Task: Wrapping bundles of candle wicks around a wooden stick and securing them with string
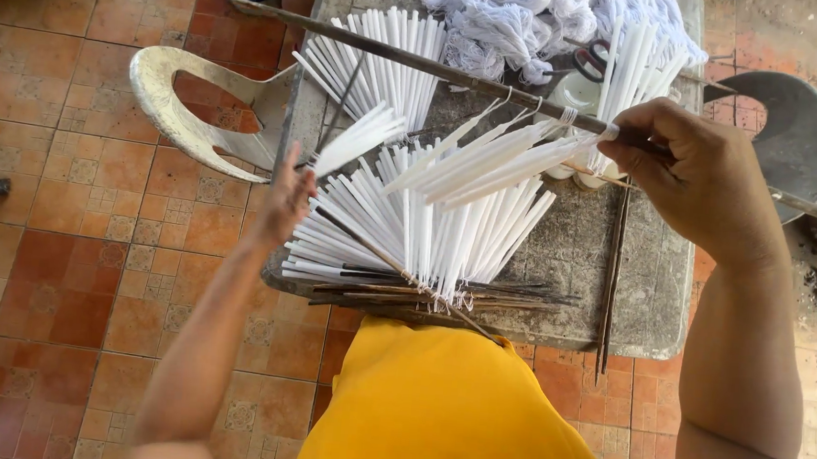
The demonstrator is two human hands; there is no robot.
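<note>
Yellow cloth (443, 414); slender waxy white candles (428, 226)

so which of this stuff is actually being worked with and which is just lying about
In use:
- right hand gripping the long dark rod
- white candles hanging from that rod by strings
- left hand holding a bunch of white candles

Lying about:
- fanned candles on the stone slab
- white string pile
- scissors
- thin sticks
- metal pan
</note>
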